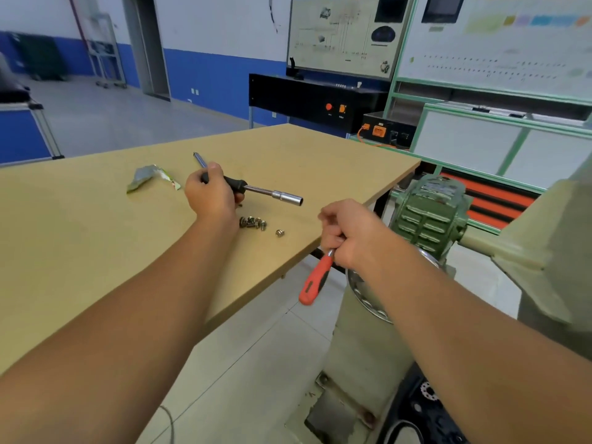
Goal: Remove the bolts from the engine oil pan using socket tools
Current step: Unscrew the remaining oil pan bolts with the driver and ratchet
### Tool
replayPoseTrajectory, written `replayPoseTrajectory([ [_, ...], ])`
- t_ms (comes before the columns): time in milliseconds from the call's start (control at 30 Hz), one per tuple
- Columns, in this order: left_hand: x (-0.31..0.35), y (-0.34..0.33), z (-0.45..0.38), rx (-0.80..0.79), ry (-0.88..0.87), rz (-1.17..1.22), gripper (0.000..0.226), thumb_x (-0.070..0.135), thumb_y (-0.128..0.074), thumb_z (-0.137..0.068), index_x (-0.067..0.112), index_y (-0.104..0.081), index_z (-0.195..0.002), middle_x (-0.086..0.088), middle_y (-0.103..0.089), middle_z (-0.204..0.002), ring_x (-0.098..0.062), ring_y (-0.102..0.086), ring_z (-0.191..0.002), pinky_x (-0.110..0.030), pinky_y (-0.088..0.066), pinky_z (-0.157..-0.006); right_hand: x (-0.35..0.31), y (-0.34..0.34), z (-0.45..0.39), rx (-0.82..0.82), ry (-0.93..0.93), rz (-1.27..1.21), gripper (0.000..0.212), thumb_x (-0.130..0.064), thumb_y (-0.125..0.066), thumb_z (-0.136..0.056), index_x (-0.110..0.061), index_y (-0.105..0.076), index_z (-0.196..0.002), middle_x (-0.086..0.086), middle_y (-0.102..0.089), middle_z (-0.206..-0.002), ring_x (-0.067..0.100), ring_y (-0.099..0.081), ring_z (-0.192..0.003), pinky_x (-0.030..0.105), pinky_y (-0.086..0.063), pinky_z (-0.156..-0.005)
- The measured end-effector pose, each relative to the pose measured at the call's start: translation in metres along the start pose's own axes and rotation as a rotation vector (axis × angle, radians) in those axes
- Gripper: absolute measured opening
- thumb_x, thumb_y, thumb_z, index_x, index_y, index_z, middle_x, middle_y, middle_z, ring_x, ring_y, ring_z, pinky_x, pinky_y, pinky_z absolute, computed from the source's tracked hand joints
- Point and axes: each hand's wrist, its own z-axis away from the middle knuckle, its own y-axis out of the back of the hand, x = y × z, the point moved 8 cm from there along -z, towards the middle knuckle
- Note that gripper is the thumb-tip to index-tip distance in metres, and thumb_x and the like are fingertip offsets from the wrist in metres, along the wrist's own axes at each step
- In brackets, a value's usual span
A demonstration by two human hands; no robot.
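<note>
Chrome socket driver (256,188), black-handled, sits gripped in the left hand (209,193) above loose bolts (253,222). The right hand (347,233) clutches a red-handled ratchet (315,278), its head hidden.

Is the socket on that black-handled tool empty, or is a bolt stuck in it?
Cannot tell: the socket points away, its mouth dark.

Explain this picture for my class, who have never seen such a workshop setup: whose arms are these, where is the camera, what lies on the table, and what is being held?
The camera sits on a person's head, looking down at their own bare arms. The left hand grips a black-handled socket wrench over the wooden table. The right hand grips the metal shaft of a red-handled tool beyond the table's edge. On the table lie several loose bolts and a crumpled wrapper. The green machine stands to the right.
</note>
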Motion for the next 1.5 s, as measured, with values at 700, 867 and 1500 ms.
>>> replayPoseTrajectory([
  [700,0.023,-0.029,0.026,-0.208,-0.025,0.067,0.01,0.024,-0.054,-0.106,0.014,-0.057,-0.104,-0.004,-0.057,-0.075,-0.017,-0.066,-0.057,-0.025,-0.047,-0.047,-0.013,0.028,0.091,-0.147,-0.101,-0.526,0.037,0.021,-0.033,-0.079,0.002,-0.052,-0.103,0.022,-0.051,-0.101,0.02,-0.045,-0.068,0.03,-0.043,-0.058],
  [867,0.058,-0.098,0.103,-0.434,-0.141,0.035,0.017,0.027,-0.053,-0.106,0.013,-0.057,-0.116,-0.006,-0.06,-0.081,-0.019,-0.067,-0.064,-0.031,-0.053,-0.056,-0.051,0.067,0.143,-0.257,0.094,-0.849,0.033,0.013,-0.049,-0.098,0.01,-0.047,-0.13,0.041,-0.051,-0.128,0.041,-0.071,-0.099,0.043,-0.062,-0.08],
  [1500,0.173,-0.358,0.589,-1.374,-0.565,0.28,0.019,0.006,-0.064,-0.098,0.016,-0.055,-0.112,-0.012,-0.058,-0.104,-0.026,-0.076,-0.066,-0.03,-0.055,-0.049,-0.25,0.351,0.428,0.39,0.773,0.238,0.009,-0.014,-0.048,-0.101,-0.011,-0.056,-0.104,0.008,-0.059,-0.068,0.013,-0.041,-0.042,0.02,-0.03,-0.041],
])
